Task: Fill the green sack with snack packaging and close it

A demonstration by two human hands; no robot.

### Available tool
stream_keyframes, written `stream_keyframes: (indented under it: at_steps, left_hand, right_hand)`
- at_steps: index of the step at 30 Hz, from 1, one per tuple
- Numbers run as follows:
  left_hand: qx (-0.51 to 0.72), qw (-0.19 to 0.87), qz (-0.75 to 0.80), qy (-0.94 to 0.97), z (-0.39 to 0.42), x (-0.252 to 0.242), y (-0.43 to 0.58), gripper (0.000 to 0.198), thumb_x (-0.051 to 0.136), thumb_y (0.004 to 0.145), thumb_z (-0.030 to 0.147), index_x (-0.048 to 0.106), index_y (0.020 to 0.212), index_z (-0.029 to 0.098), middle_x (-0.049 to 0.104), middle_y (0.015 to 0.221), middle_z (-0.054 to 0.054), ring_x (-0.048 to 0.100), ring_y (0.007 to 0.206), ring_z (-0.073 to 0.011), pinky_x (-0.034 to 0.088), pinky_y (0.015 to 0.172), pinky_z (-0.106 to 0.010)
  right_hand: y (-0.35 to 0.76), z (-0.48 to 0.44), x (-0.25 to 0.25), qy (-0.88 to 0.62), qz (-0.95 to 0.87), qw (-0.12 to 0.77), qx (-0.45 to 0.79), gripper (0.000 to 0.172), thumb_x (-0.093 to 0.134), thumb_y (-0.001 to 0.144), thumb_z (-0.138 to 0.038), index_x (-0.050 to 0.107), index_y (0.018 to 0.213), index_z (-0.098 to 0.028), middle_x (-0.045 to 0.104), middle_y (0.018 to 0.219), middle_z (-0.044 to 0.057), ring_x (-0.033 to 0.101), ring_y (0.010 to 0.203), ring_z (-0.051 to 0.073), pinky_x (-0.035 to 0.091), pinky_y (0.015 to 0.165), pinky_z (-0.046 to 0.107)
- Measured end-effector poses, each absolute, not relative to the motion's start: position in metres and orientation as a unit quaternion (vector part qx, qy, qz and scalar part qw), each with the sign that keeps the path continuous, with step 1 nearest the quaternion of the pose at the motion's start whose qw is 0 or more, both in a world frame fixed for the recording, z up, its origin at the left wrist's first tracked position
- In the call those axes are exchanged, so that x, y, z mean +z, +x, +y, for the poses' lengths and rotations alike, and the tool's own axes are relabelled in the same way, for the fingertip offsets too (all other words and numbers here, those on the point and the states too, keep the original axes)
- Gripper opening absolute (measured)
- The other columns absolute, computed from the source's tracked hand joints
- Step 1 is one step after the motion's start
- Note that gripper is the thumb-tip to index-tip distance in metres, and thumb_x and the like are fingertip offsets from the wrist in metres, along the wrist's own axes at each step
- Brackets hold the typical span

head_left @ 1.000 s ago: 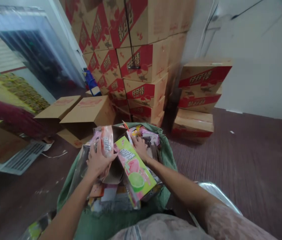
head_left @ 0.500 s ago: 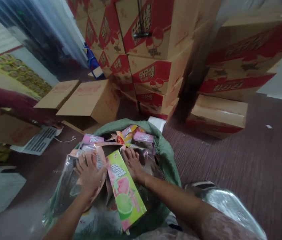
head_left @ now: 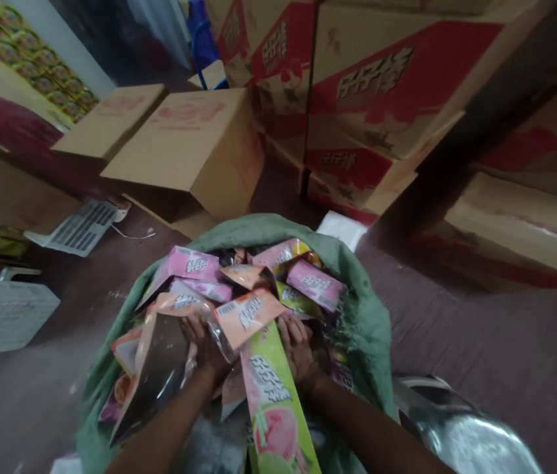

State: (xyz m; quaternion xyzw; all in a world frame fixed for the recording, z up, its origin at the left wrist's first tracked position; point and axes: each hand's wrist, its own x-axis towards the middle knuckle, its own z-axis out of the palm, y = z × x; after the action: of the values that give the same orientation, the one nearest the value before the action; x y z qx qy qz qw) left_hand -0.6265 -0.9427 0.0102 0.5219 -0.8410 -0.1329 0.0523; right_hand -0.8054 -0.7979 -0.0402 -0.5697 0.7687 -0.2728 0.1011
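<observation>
A green woven sack stands in front of me, filled with flattened and folded printed snack packages. My left hand lies on the packages at the left, fingers stretched forward, beside an orange package. To its left is a package with a dark, shiny side. My right hand presses down at the right, fingers apart, along a long green-and-pink box with a fruit picture. Pink boxes lie at the back of the sack. Some fingertips are partly hidden among the packages.
Stacked red-and-brown cartons rise behind the sack. An open carton lies on the floor to the left, near a white slotted crate piece. A shiny silvery bundle is at the lower right. A person's dark red sleeve shows at far left.
The view has tilted down and closer to the sack. My hands have pushed forward among the packages; the orange package now lies over the green-and-pink box's top end, which has shifted toward me.
</observation>
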Motion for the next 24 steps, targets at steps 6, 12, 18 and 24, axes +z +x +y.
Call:
stream_keyframes:
  at_steps: [6, 12, 18, 24]
  left_hand:
    - [-0.153, 0.012, -0.857, 0.493, -0.933, -0.02, -0.644, 0.083, 0.069, 0.053, 0.05, 0.052, 0.124, 0.009, 0.016, 0.153, -0.028, -0.011, 0.136, -0.0568, -0.006, 0.104, -0.075]
    - [-0.135, 0.105, -0.842, 0.512, -0.951, 0.019, -0.644, 0.11, 0.064, 0.056, 0.074, 0.038, 0.131, -0.002, 0.014, 0.149, -0.036, -0.012, 0.137, -0.0552, 0.001, 0.109, -0.069]
    - [-0.054, 0.212, -0.849, 0.481, -0.962, 0.012, -0.64, 0.104, 0.05, 0.062, 0.082, 0.05, 0.127, 0.0, 0.029, 0.144, -0.037, 0.012, 0.14, -0.0507, 0.009, 0.108, -0.067]
    - [-0.049, 0.216, -0.857, 0.465, -0.955, 0.039, -0.651, 0.093, 0.055, 0.071, 0.071, 0.047, 0.137, 0.007, 0.026, 0.15, -0.03, 0.014, 0.141, -0.0469, 0.014, 0.109, -0.065]
  right_hand:
    - [-0.82, -0.784, -0.075, -0.49, 0.825, 0.156, -0.234, 0.048, 0.045, 0.08, -0.03, 0.063, 0.124, -0.026, 0.057, 0.121, 0.016, 0.041, 0.125, 0.041, 0.031, 0.106, 0.054]
    - [-0.829, -0.802, -0.002, -0.582, 0.727, 0.042, -0.361, 0.062, 0.035, 0.09, -0.034, 0.029, 0.149, -0.016, 0.039, 0.142, 0.017, 0.028, 0.137, 0.033, 0.029, 0.11, 0.056]
    - [-0.83, -0.79, 0.136, -0.528, 0.721, 0.152, -0.423, 0.048, 0.028, 0.096, -0.038, 0.042, 0.142, -0.029, 0.044, 0.142, 0.009, 0.039, 0.133, 0.026, 0.038, 0.107, 0.049]
    - [-0.778, -0.815, 0.179, -0.632, 0.747, 0.027, -0.204, 0.079, 0.062, 0.075, -0.062, 0.037, 0.145, -0.035, 0.022, 0.155, 0.012, 0.001, 0.141, 0.049, 0.017, 0.1, 0.073]
